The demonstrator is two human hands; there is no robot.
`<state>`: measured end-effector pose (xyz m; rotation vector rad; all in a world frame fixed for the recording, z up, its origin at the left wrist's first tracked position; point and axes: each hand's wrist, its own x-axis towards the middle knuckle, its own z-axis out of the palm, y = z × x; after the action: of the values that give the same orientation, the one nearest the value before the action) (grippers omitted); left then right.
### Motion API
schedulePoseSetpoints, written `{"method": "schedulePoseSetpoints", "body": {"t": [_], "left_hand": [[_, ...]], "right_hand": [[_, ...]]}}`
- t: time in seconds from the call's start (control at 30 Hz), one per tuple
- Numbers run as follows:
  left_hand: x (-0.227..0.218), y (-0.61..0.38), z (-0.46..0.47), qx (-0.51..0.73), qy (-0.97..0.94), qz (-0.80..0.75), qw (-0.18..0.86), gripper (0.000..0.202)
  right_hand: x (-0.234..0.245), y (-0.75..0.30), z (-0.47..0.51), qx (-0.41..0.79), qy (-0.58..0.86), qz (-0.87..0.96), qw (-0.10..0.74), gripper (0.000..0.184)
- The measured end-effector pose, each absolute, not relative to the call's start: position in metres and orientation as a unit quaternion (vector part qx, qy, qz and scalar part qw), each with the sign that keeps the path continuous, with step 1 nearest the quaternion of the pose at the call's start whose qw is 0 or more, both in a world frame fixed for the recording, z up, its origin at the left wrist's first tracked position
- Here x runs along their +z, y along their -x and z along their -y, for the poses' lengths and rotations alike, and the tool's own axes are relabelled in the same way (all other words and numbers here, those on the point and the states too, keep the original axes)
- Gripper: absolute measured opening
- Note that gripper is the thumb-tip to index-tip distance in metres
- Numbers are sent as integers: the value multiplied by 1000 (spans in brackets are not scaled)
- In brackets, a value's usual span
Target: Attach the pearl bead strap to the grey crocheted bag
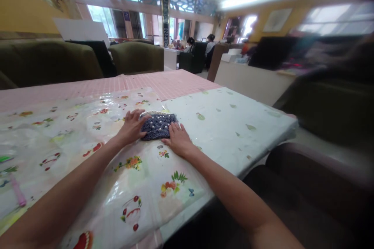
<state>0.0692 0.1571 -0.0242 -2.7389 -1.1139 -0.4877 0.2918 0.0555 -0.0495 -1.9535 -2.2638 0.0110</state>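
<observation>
A small dark blue-grey crocheted purse (159, 127), dotted with white pearl beads, lies flat on the table in front of me. A strand of white pearls (154, 113) runs along its far edge. My left hand (133, 127) rests at the purse's left end, fingers spread and curved over the top corner, thumb near the lower corner. On the right end, my right hand (179, 138) lies flat with its fingers stretched out over the knit. Neither hand is closed around the purse.
A clear plastic sheet over a flowered tablecloth (131, 181) covers the near table. A pale green cloth (233, 124) lies right, pink cloth (187, 81) behind. A pink pen-like tool (18, 192) lies left. Green armchairs (137, 56) stand beyond; people (209, 44) sit farther back.
</observation>
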Motion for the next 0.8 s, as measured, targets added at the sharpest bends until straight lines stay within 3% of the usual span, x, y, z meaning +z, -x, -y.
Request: {"method": "schedulePoseSetpoints", "body": {"t": [0.1,0.3,0.47,0.63,0.8], "left_hand": [[-27,-76,-142,-162,928,317,109,56],[-29,-93,-145,-128,954,258,81,40],[-23,-113,-151,-79,965,239,75,29],[-29,-119,-147,-104,958,257,78,24],[-45,-116,-135,-172,942,280,75,29]], "right_hand": [[-50,-293,-55,1,647,758,83,80],[-51,-295,-56,-11,641,763,84,75],[-46,-304,-61,-47,626,763,152,48],[-46,-312,-68,-62,627,746,216,29],[-49,-309,-74,-52,610,775,159,28]]}}
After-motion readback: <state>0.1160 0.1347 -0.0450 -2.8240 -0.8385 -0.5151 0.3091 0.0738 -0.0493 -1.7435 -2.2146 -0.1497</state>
